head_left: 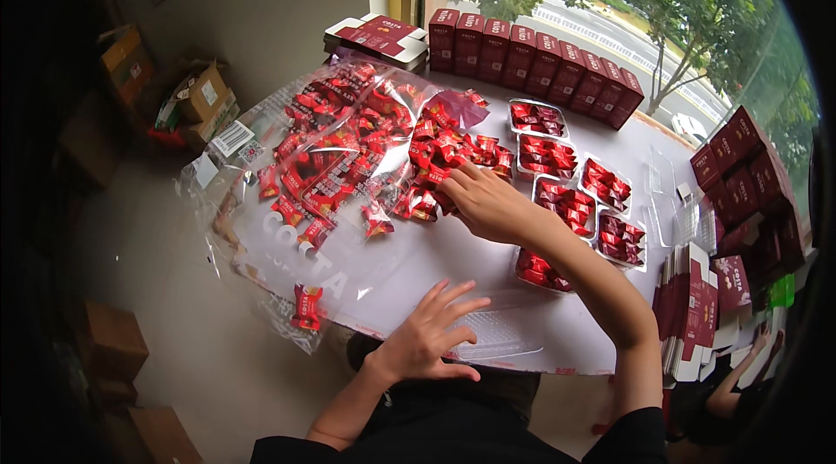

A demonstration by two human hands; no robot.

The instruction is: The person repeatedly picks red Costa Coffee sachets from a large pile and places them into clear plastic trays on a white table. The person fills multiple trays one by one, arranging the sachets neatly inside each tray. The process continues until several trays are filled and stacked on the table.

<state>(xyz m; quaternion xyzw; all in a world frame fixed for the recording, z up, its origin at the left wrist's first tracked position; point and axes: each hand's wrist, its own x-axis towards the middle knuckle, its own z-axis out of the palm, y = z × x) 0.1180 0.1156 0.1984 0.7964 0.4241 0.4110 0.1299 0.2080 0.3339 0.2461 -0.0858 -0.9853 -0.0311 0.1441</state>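
My right hand (488,203) reaches across the table into a loose pile of red wrapped candies (427,151). Its fingers curl down together around a dark red wrapped candy, and the fingertips are partly hidden. Over the near table edge hovers my left hand (427,338), empty, fingers spread. Just beside it lies a clear plastic tray (496,333) with nothing in it. A large clear plastic bag (340,185) sprawls over the left of the table with many more candies in and under it. Right of my right hand stand several clear trays (566,203) filled with wrapped candies.
A row of upright maroon boxes (522,55) lines the window side. Flattened cartons (379,36) are stacked at the back left. More maroon boxes (749,168) and folded cartons (692,307) stand at the right, near another person's arm (740,377). Cardboard boxes (113,338) sit on the floor.
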